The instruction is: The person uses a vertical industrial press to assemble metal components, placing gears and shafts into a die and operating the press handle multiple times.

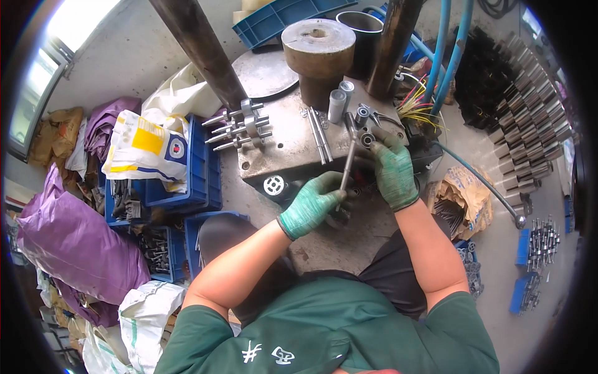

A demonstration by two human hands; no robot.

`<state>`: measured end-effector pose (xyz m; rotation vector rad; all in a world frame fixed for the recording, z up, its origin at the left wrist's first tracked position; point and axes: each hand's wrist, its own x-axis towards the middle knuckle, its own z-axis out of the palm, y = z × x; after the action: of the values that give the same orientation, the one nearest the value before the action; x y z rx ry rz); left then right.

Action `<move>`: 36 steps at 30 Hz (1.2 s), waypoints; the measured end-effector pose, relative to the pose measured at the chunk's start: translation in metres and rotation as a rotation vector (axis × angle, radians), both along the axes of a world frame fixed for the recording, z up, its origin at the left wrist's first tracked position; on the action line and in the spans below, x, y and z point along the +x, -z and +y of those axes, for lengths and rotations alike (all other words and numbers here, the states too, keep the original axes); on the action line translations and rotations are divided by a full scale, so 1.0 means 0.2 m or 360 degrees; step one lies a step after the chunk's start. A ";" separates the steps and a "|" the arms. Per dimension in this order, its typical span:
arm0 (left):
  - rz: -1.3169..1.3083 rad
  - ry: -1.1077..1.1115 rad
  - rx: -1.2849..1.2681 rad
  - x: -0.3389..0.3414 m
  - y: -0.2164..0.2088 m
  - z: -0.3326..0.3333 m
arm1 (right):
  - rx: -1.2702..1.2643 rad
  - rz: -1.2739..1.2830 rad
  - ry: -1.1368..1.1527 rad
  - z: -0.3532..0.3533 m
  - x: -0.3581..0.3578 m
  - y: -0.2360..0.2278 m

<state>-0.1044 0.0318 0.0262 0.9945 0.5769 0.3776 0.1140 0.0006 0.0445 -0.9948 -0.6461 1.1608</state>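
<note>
My left hand (316,204), in a green work glove, is closed round the lower end of a slim metal rod (349,166) that points up and away from me. In my right hand (396,172), gloved the same way, the fingers pinch a small round metal ring (367,139) beside the rod's far end. Whether rod and ring touch is hard to tell. Behind them, another ring-shaped part (362,113) lies on the steel press bed (291,144). Two loose metal rods (320,136) and two grey cylindrical containers (336,106) are left of my right hand.
A thick metal pedestal (318,53) rises between two steel columns (200,47). Several shafts stand in a holder (250,124) at the bed's left. Blue crates (198,163) and a purple sack (78,237) are on the left. Blue hoses (443,59) and a torn paper sack (464,196) are on the right.
</note>
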 end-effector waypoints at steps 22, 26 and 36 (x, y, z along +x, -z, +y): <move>0.0182 0.0094 0.0470 0.10 0.11 -0.02 | 0.0022 0.0027 -0.0144 -0.10 0.00 -0.01; 0.0148 0.0077 0.0369 0.08 0.08 -0.05 | -0.0051 -0.0367 -0.0131 -0.12 -0.01 -0.01; 0.0174 -0.0028 0.0648 -0.02 0.09 -0.06 | 0.0144 -0.0002 -0.0263 -0.22 -0.06 0.06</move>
<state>-0.1087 0.0190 0.0076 1.4079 0.6207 0.4693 0.1012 -0.0424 0.0328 -0.8780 -0.7865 1.2637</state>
